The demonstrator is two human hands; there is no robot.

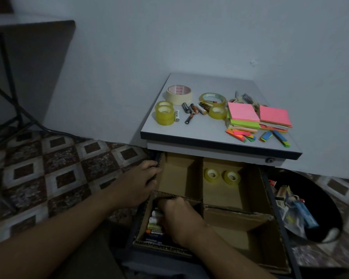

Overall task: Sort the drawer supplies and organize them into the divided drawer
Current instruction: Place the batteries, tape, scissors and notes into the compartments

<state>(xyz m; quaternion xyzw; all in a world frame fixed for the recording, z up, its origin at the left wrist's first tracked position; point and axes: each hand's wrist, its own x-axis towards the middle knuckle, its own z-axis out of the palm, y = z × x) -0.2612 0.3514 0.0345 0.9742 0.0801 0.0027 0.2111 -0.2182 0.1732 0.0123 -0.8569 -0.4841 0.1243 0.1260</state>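
from my remote seat i saw the brown cardboard-lined divided drawer [236,214] standing open below the small grey cabinet top [199,130]. the left hand [138,184] clasped the drawer's left rim, fingers curled over the cardboard edge. the right hand [179,218] was down in the near-left compartment, knuckles up, fingers bent onto the row of mixed batteries [154,224] lying there. the dim light hid its fingertips, so i could not tell whether it pinched one. two clear yellowish tape rolls [212,175] stood side by side in the far-right compartment. on the cabinet top lay a cream masking tape roll [179,94], more clear rolls, a scatter of loose batteries [191,110], pink sticky note pads [243,115] and coloured index flags [242,135]. a black bin [320,198] sat just right of the drawer.
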